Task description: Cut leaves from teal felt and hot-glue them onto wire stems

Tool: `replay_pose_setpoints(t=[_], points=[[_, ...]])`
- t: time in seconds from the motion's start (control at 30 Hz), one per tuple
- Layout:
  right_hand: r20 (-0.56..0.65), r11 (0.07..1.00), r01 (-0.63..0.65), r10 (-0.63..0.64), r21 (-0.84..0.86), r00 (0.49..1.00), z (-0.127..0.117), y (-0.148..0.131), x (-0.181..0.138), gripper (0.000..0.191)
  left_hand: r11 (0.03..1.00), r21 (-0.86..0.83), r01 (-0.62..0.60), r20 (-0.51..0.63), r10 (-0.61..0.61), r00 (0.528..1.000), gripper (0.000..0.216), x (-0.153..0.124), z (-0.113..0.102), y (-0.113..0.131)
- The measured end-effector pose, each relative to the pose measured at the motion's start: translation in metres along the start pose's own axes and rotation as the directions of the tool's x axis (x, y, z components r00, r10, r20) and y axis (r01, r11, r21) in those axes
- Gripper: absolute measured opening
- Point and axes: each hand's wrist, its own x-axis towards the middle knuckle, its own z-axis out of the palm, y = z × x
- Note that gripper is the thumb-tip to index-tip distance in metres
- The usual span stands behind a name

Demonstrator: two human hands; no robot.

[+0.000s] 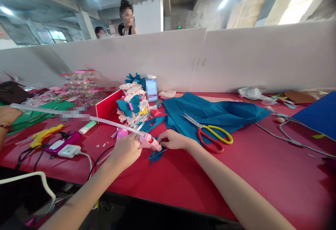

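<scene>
A red counter [262, 174] is seen beneath a white partition in a bare concrete hall. Nearest, a pink hot-glue gun [150, 141] is gripped in the left hand [126, 150], its fingers closed around the body, a long clear glue stick [65, 112] trailing back from it. Its nozzle is aimed at a small teal felt piece [155, 155] lying flat on the counter, pinned by the pressed-together fingertips of the right hand [172, 140]. Gluing appears to be the step in hand; a steady squeeze and a clear fingertip would be called for next. Just beyond, red-and-yellow scissors [210, 133] are laid on teal fabric [215, 112]; felt flowers [132, 102] are stood farther back.
</scene>
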Motion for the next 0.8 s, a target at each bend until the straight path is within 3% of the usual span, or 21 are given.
replay_pose_setpoints(t=[0.8], points=[[-0.012, 1.0, 0.023, -0.023, 0.012, 1.0, 0.001, 0.003, 0.001, 0.015, 0.999, 0.033, 0.033, 0.025, -0.034, 0.999, 0.044, -0.011, -0.002, -0.005]])
